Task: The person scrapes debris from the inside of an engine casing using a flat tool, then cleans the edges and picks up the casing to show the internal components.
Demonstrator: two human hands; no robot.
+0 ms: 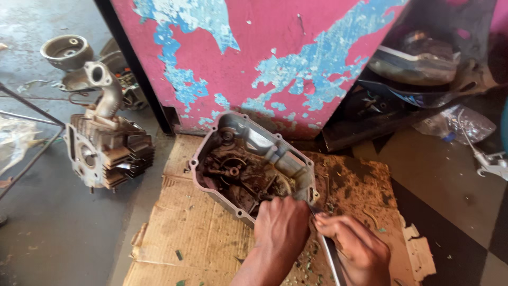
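Your left hand point(280, 225) clamps the engine cover point(248, 164) by its rigid, likely heavy, greasy rim, while your right hand point(360, 249) fingers pinch a thin metal scraper point(327, 249).

Both bare hands sit low in the frame, right of centre. The left hand point(280, 225) comes up from the bottom edge on a bare forearm, back of the hand facing the camera, fingers curled forward and downward so the fingertips are hidden. The right hand point(357, 249) lies just beside it at the lower right, knuckles up, its fingers point(330, 222) pinched closed and pointing toward the left hand, nearly touching it. Both wrists run out of the bottom edge.
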